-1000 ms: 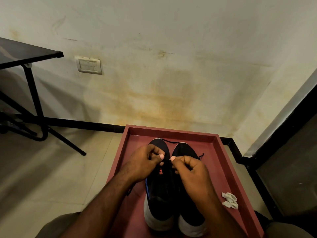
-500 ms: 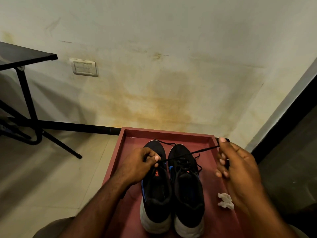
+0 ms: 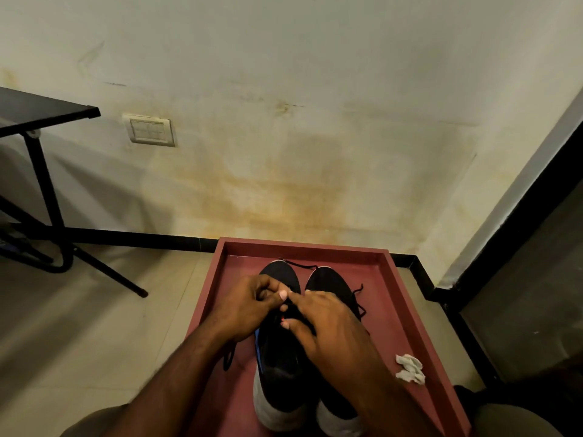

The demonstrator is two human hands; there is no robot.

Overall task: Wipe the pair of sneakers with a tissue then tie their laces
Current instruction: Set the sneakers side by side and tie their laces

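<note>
Two dark sneakers with pale soles sit side by side, toes pointing at the wall, in a dark red tray (image 3: 407, 298) that's on the floor right up against the wall. The left sneaker (image 3: 277, 357) and the right sneaker (image 3: 331, 279) are touching along their inner sides. Both hands are bunched up together over the lace area of the left sneaker, pretty much fingertip to fingertip. The left hand (image 3: 249, 307) has its fingers curled in with the thumb pressed against them, so it looks like it's pinching the lace (image 3: 303, 265), though the bit of lace inside the pinch is hidden by the fingers. The right hand (image 3: 328, 323) lies across the middle of the right sneaker with the forefinger stretched out toward the left hand and the thumb tucked underneath; honestly can't tell if it has lace between them or is just pressing down. A loose black end of lace trails over the toe of the left sneaker, and another curls off the right side of the right sneaker. The crumpled white tissue (image 3: 410, 369) is lying in the tray near its right wall, apart from the sneakers. Off to the left there's a black folding table (image 3: 47, 108) and a wall switch plate (image 3: 150, 130).
</note>
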